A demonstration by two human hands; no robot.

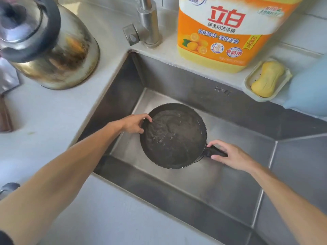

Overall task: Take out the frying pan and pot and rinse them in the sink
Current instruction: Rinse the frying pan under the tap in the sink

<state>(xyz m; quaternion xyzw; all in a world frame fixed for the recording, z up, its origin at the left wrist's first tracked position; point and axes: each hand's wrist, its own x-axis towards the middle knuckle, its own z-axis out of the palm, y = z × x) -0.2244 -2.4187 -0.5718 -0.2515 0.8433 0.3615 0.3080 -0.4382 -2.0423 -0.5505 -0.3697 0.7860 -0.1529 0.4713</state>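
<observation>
A black frying pan point(172, 137) sits in the steel sink point(221, 183), with water and bubbles covering its inside. My left hand point(135, 123) grips the pan's left rim, thumb over the edge. My right hand point(230, 155) holds the short black handle point(215, 152) at the pan's right side, fingers curled round it. No pot shows in this view.
A scorched steel kettle point(53, 45) stands on the counter at the left. The faucet base point(149, 23) rises behind the sink. A big orange dish-soap bottle point(228, 32) and a yellow soap bar in a dish point(268, 79) sit on the back ledge. A pale blue object point(311, 89) lies at the right edge.
</observation>
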